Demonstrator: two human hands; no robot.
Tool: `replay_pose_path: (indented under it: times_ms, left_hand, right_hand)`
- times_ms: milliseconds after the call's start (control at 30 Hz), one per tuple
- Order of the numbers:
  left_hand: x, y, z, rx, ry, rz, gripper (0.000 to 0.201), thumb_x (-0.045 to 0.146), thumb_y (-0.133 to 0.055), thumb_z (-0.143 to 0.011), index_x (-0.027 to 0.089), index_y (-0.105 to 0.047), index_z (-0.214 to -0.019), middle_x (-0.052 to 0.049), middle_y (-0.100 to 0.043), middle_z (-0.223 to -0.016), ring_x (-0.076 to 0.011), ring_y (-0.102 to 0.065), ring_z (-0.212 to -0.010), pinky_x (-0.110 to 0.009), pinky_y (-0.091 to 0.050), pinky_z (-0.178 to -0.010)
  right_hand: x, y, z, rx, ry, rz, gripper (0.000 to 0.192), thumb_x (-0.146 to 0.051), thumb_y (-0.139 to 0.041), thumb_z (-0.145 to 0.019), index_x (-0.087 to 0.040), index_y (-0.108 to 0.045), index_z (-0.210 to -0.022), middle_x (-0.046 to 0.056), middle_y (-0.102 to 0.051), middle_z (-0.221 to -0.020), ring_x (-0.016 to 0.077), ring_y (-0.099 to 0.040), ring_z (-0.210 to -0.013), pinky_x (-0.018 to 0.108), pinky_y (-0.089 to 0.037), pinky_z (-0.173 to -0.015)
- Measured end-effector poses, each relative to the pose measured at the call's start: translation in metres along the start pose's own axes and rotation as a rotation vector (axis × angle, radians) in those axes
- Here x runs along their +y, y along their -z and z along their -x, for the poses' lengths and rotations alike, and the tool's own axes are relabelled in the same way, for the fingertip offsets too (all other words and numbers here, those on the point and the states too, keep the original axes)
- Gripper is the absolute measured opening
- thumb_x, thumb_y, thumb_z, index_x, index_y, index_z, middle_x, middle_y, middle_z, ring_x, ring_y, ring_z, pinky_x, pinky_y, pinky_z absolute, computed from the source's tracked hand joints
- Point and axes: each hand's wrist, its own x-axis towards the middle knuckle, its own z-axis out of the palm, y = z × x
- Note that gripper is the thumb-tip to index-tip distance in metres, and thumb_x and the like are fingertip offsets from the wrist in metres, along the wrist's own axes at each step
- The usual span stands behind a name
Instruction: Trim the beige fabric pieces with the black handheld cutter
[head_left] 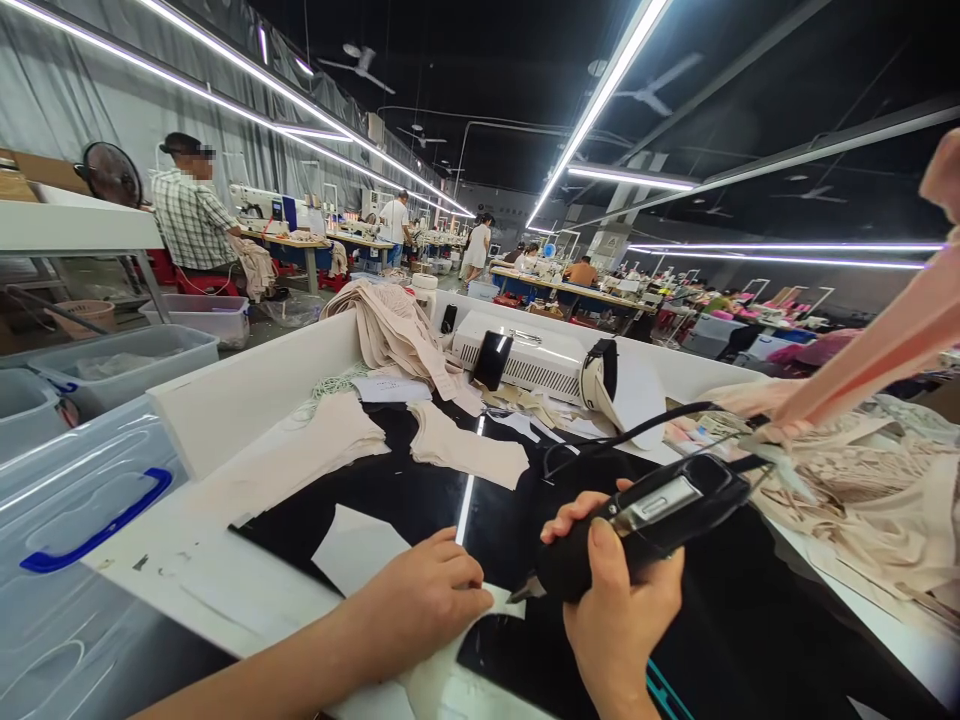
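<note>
My right hand (619,610) is wrapped round the body of a black corded handheld power tool (679,515). The tool's pointed metal tip reaches down to the end of a small white piece (511,602), by the fingers of my left hand (424,600). Those fingers are curled and press the piece against a glossy black sheet (420,500). A larger white sheet (356,550) lies just beyond my left hand. Farther off rest two stacks of cut beige fabric, a left stack (322,450) and a middle stack (472,447).
A pink fabric strip (862,340) hangs at the right by the tool's cord. Beige fabric (862,500) is heaped on the right side. A phone (493,360) leans against a white vented machine (525,350). Clear plastic bins (82,500) stand left. Several people work behind.
</note>
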Motion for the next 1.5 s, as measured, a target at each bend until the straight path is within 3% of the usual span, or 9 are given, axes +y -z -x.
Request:
replay_pose_path:
  times_ms: [333, 567, 1133, 1200, 1300, 1400, 1500]
  left_hand:
    - [-0.001, 0.002, -0.001, -0.007, -0.007, 0.013, 0.018, 0.007, -0.054, -0.101, 0.021, -0.066, -0.104, -0.001, -0.067, -0.096, -0.0147, -0.065, -0.089, -0.036, -0.046, -0.109]
    - [-0.001, 0.002, 0.0, -0.053, 0.018, 0.013, 0.014, 0.007, -0.059, -0.099, 0.02, -0.065, -0.098, 0.0, -0.067, -0.098, -0.0139, -0.065, -0.089, -0.041, -0.042, -0.116]
    - [-0.002, 0.004, -0.001, -0.056, 0.002, 0.003, 0.013, 0.008, -0.059, -0.099, 0.019, -0.064, -0.1, -0.001, -0.066, -0.097, -0.0147, -0.065, -0.089, -0.045, -0.042, -0.117]
    - [-0.001, 0.007, -0.003, -0.043, -0.006, 0.004, 0.015, 0.006, -0.057, -0.099, 0.019, -0.064, -0.102, -0.001, -0.066, -0.097, -0.0149, -0.064, -0.088, -0.043, -0.046, -0.113]
    - [0.007, 0.014, -0.001, -0.052, 0.028, -0.018, 0.025, 0.0, -0.055, -0.096, 0.018, -0.061, -0.111, -0.005, -0.066, -0.103, -0.0181, -0.064, -0.09, -0.033, -0.056, -0.093]
    - [0.017, 0.018, 0.005, -0.064, 0.149, -0.047, 0.036, -0.006, -0.051, -0.091, 0.018, -0.058, -0.116, -0.007, -0.065, -0.11, -0.0202, -0.065, -0.093, -0.029, -0.058, -0.081]
    - [0.024, 0.022, 0.01, -0.125, 0.286, -0.021, 0.044, -0.011, -0.047, -0.086, 0.018, -0.057, -0.117, -0.007, -0.065, -0.115, -0.0201, -0.066, -0.097, -0.027, -0.057, -0.078]
  right_hand:
    - [0.005, -0.002, 0.008, -0.07, 0.003, -0.011, 0.037, -0.03, -0.077, -0.088, -0.028, -0.058, -0.12, -0.003, -0.068, -0.082, 0.0134, -0.063, -0.062, 0.03, -0.059, -0.056]
    - [-0.001, 0.005, 0.003, 0.008, 0.003, -0.001, 0.041, -0.031, -0.08, -0.085, -0.028, -0.058, -0.119, -0.004, -0.068, -0.082, 0.013, -0.063, -0.063, 0.03, -0.059, -0.057]
    - [0.003, 0.009, 0.004, -0.014, 0.019, 0.048, 0.038, -0.031, -0.078, -0.088, -0.027, -0.057, -0.12, -0.004, -0.068, -0.085, 0.0128, -0.063, -0.063, 0.03, -0.058, -0.058]
    - [0.003, 0.009, 0.004, -0.016, 0.005, 0.073, 0.038, -0.032, -0.078, -0.088, -0.027, -0.057, -0.12, -0.004, -0.068, -0.086, 0.0127, -0.064, -0.063, 0.03, -0.059, -0.059]
    - [0.003, 0.009, 0.004, -0.002, 0.007, 0.095, 0.039, -0.033, -0.078, -0.087, -0.026, -0.058, -0.119, -0.003, -0.069, -0.086, 0.0132, -0.064, -0.062, 0.03, -0.059, -0.058]
    - [0.001, 0.007, 0.006, 0.017, 0.017, 0.095, 0.04, -0.032, -0.08, -0.085, -0.025, -0.058, -0.118, -0.003, -0.069, -0.084, 0.0137, -0.064, -0.06, 0.03, -0.059, -0.055]
    - [-0.001, 0.004, 0.008, 0.02, 0.032, 0.101, 0.038, -0.031, -0.081, -0.085, -0.025, -0.058, -0.115, -0.004, -0.069, -0.082, 0.0136, -0.064, -0.059, 0.029, -0.059, -0.055]
